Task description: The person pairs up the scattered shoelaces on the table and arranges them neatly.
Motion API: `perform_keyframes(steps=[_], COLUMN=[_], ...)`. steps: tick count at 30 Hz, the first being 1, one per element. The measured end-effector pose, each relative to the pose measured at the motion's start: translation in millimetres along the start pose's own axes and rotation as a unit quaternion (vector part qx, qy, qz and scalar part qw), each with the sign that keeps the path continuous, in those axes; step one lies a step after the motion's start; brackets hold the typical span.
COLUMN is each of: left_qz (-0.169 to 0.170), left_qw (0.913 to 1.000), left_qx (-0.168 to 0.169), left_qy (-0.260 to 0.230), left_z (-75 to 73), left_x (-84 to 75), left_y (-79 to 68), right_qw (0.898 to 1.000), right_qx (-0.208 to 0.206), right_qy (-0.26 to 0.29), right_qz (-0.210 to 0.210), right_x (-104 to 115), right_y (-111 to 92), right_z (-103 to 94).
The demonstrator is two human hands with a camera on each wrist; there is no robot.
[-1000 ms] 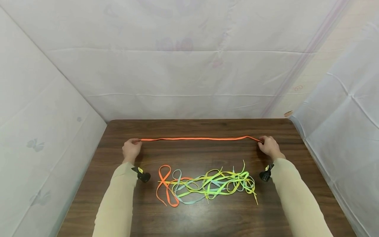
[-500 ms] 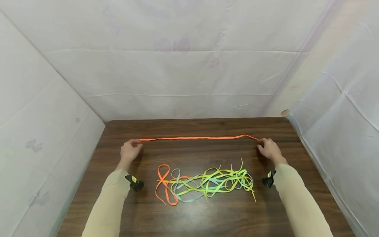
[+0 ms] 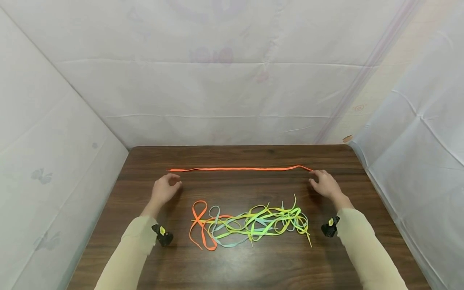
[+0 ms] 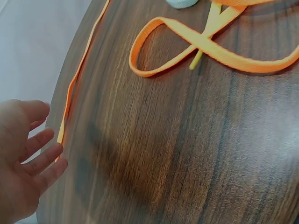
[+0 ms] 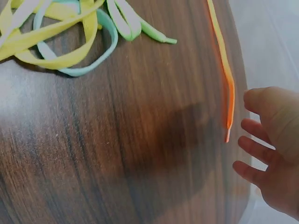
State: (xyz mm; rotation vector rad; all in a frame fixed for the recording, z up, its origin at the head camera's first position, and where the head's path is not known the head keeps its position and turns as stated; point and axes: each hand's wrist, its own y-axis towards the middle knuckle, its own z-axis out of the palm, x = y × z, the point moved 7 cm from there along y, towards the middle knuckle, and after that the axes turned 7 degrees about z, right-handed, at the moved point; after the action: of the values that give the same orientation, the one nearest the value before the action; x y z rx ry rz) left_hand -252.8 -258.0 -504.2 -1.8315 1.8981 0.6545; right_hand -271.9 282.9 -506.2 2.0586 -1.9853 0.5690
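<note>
An orange shoelace [image 3: 235, 169] lies stretched nearly straight across the far part of the table, with a slight bend toward its right end. My left hand [image 3: 164, 189] is just below its left end, fingers apart and holding nothing. In the left wrist view the fingers [image 4: 44, 161] overlap the lace's end. My right hand [image 3: 326, 184] is right by the other end; in the right wrist view its spread fingers [image 5: 254, 147] stand beside the lace tip [image 5: 227, 135], with nothing in them. Nearer to me is a tangled pile of yellow, green and light blue shoelaces [image 3: 261, 225].
A second orange shoelace [image 3: 204, 221] loops at the left side of the pile. The dark wooden table [image 3: 232, 270] is bordered by white sheeting [image 3: 232, 92] at the back and both sides. A black wrist camera [image 3: 329, 227] sits on each wrist.
Both hands have let go of the orange shoelace's ends. The left hand has drawn back slightly toward me and its fingers have parted; the lace stays lying straight.
</note>
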Motion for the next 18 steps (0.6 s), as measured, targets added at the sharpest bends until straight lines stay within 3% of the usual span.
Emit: perform_keyframes(steps=[18], left_qz=[0.062], left_qw=[0.9957], left_qx=[0.049], left_qy=[0.048], left_z=[20.4], left_x=[-32.5], left_y=[-16.3], right_qw=[0.996], right_qx=[-0.009], right_qy=[-0.010], right_qz=[-0.088], right_x=[59.9], right_y=[-2.5], right_z=[12.4])
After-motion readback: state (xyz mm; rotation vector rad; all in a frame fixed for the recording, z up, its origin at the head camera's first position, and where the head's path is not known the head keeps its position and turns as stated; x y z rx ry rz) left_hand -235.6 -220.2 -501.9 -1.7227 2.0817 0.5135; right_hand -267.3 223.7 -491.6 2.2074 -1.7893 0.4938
